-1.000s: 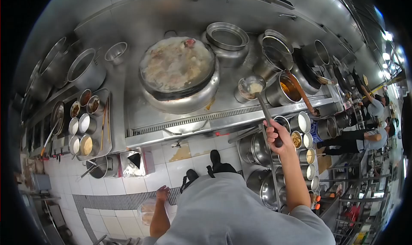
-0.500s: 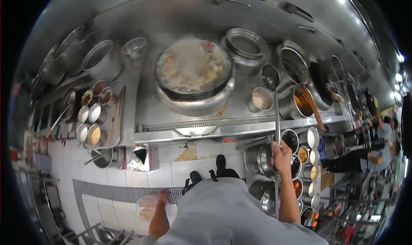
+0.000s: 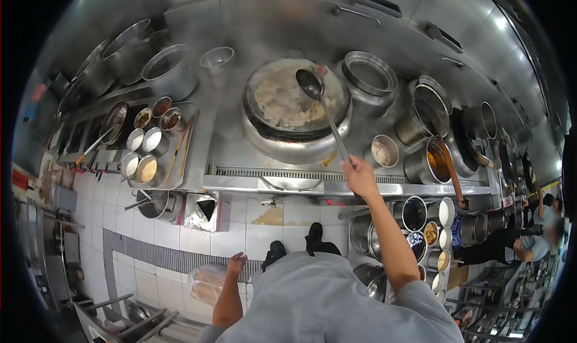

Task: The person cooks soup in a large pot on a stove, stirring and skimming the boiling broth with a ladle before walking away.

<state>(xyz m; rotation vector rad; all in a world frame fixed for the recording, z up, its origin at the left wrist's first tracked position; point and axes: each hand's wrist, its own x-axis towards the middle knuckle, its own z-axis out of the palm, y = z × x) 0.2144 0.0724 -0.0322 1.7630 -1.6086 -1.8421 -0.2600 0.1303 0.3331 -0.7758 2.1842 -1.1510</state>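
A long-handled metal ladle (image 3: 311, 85) is held by its handle in my right hand (image 3: 361, 176), over the front edge of the stove. The ladle's bowl is above the large wok (image 3: 282, 94), which holds steaming, cloudy liquid with pale food. My left hand (image 3: 237, 263) hangs low over the floor, holding nothing, with its fingers apart. Beneath it a clear plastic bag (image 3: 208, 283) with brownish contents is seen on the floor side. To the wok's right stands a small pot with pale contents (image 3: 384, 151).
On the left, a tray (image 3: 188, 112) carries several seasoning containers and sticks. A metal pan (image 3: 371, 74) and several pots line the stove's right. Below them are more containers (image 3: 446, 212). Co-workers (image 3: 522, 245) stand at the far right.
My right hand has moved left and up toward the stove, swinging the ladle's bowl from the right side to over the wok. The view has shifted slightly, and my left hand's fingers have spread.
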